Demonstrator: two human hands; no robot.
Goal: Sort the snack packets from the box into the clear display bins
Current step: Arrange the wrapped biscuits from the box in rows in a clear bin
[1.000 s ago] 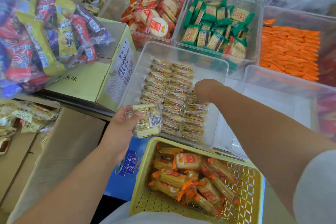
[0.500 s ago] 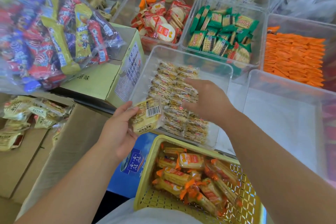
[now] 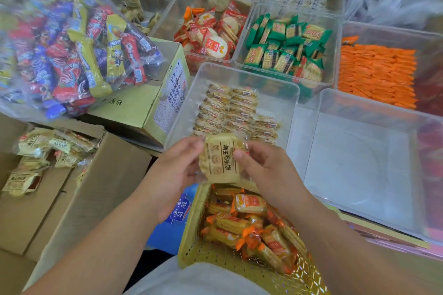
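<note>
Left hand [image 3: 178,170] and right hand [image 3: 265,170] both hold one pale yellow packet [image 3: 221,160] of biscuits, label facing up. The left fingers wrap its left edge from beneath; the right thumb presses the right edge, other fingers behind it. Both hands are closed on the packet, neither spread.

The packet hangs in the air just above the near rim of the clear bin [image 3: 275,84] directly ahead, and over the far end of a yellow basket [image 3: 191,242] of orange-wrapped snacks. That bin already carries neat rows of matching packets [image 3: 230,112] along its left and middle; bare floor shows at its right side.

Judgement on handling: the packet appears light, its clear film slick and crinkly, the biscuits inside stiff and liable to crack under squeezing. Best held by the long edges or the sealed ends, with light pressure, and laid flat rather than dropped.

To the left an open cardboard box [image 3: 79,189] holds more of the same packets [image 3: 40,148]. An empty bin [image 3: 359,112] sits to the right; filled bins stand beyond.
</note>
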